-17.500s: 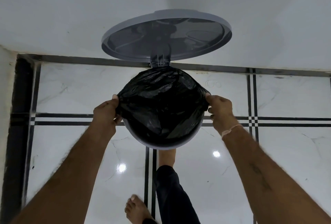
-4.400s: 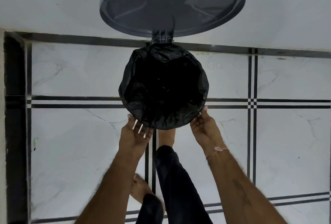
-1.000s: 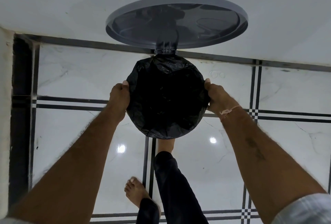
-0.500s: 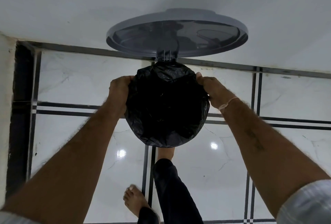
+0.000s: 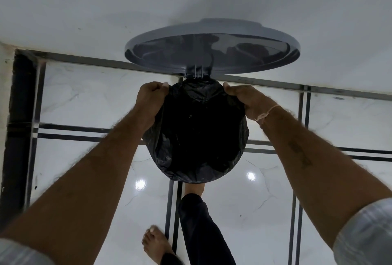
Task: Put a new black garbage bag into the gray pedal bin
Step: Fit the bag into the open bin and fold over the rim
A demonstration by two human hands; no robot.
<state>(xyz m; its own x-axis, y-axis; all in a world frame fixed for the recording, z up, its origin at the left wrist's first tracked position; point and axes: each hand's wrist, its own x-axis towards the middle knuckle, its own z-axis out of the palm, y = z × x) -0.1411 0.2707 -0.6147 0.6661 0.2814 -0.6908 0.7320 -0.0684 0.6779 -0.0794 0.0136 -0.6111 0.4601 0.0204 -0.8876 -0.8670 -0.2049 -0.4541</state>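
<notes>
The black garbage bag [image 5: 197,137] lines the gray pedal bin, folded over its round rim so that the bin's wall is hidden from above. The gray lid [image 5: 212,46] stands open against the white wall, hinged at the back. My left hand [image 5: 151,99] grips the bag's edge at the rear left of the rim. My right hand [image 5: 247,100] grips the edge at the rear right, near the hinge. One bare foot [image 5: 194,188] rests at the bin's front, where the pedal lies hidden beneath it.
White marble floor [image 5: 89,99] with black inlay lines surrounds the bin. A white wall [image 5: 106,10] rises right behind it and a dark strip [image 5: 19,116] runs down the left. My other bare foot [image 5: 157,245] stands on the floor nearer to me.
Both hands have slid along the rim from its sides toward the back near the hinge, still holding the bag's edge. The lid has stayed up.
</notes>
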